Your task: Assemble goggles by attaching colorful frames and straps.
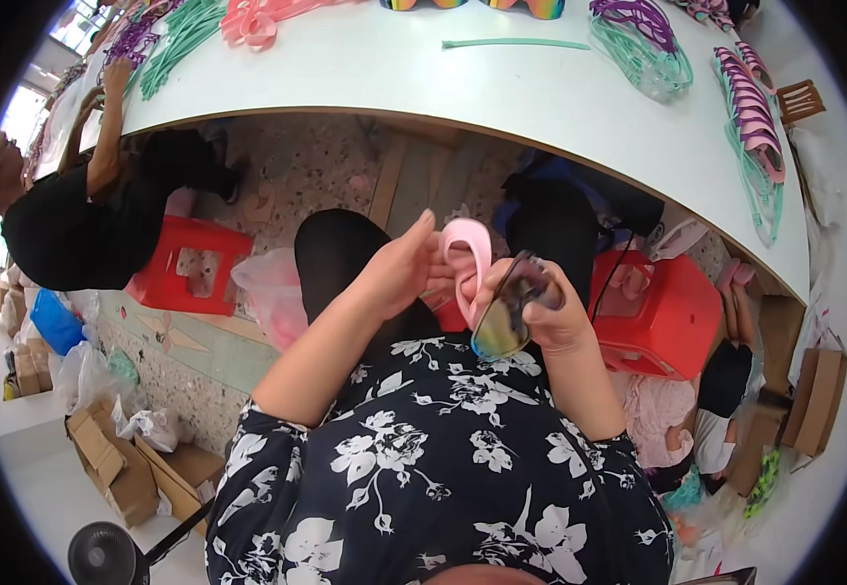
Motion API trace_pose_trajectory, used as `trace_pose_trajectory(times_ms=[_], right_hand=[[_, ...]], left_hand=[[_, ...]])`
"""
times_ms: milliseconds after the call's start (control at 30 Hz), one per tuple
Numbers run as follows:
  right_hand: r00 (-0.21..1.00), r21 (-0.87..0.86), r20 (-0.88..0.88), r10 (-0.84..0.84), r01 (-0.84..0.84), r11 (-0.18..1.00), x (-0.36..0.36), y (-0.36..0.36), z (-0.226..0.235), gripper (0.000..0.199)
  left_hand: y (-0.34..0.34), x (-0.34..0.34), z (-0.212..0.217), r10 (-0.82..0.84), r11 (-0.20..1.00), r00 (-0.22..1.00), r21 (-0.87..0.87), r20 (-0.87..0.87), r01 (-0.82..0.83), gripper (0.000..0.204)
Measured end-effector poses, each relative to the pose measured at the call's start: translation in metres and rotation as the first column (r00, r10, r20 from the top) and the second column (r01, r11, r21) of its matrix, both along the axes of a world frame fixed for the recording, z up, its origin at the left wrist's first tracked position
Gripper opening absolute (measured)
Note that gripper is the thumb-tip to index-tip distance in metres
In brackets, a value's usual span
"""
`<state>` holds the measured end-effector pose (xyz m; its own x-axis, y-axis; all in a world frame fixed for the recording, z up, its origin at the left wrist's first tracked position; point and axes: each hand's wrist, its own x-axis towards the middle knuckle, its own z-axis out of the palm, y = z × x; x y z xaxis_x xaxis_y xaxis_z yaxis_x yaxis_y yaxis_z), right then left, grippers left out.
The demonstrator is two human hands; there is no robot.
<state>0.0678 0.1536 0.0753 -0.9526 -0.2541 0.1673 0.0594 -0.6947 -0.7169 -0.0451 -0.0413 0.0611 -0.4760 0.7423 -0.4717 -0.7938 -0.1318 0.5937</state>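
Over my lap, my right hand (pixel 555 317) is closed around a pair of goggles with a rainbow mirrored lens (pixel 498 330). A soft pink piece (pixel 482 255), looped like a goggle skirt, rises from the same grip toward the left. My left hand (pixel 406 268) is open, thumb raised and fingers stretched out beside the pink loop. The fingertips lie partly behind the loop, so whether they touch it is hidden.
On the white table (pixel 345 83) lie a green strap (pixel 516 44), strap bundles (pixel 643 44), a row of pink goggles (pixel 750 112) and pink pieces (pixel 253 19). Red stools (pixel 657 322) stand below. A co-worker (pixel 82 219) sits at the left. Cardboard boxes (pixel 121 463) are on the floor.
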Motion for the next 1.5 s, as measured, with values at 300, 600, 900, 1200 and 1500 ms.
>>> trace_pose_trajectory(times_ms=[300, 600, 900, 1200, 1500], right_hand=[[0.872, 0.588, -0.311, -0.378, 0.489, 0.644, 0.009, 0.004, -0.018, 0.042], [0.696, 0.724, -0.346, -0.629, 0.624, 0.293, 0.017, -0.032, -0.020, 0.044], [0.682, 0.756, -0.504, -0.530, 0.645, 0.112, 0.018, -0.031, -0.011, 0.043], [0.612, 0.711, -0.596, -0.520, 0.703, 0.013, 0.017, -0.034, -0.017, 0.045], [0.682, 0.763, -0.553, -0.478, 0.645, 0.037, 0.020, -0.035, -0.021, 0.038]], left_hand=[[0.007, 0.007, 0.009, 0.184, 0.964, 0.983, 0.192, 0.010, -0.182, 0.018], [0.005, 0.015, 0.016, 0.365, 0.918, 0.931, 0.178, -0.026, -0.355, 0.023], [0.006, 0.021, 0.019, 0.398, 0.912, 0.909, 0.166, -0.127, -0.376, 0.018], [0.009, 0.024, 0.019, 0.417, 0.906, 0.900, 0.137, -0.124, -0.401, 0.018], [0.004, 0.029, 0.009, 0.404, 0.911, 0.871, 0.035, -0.280, -0.411, 0.010]])
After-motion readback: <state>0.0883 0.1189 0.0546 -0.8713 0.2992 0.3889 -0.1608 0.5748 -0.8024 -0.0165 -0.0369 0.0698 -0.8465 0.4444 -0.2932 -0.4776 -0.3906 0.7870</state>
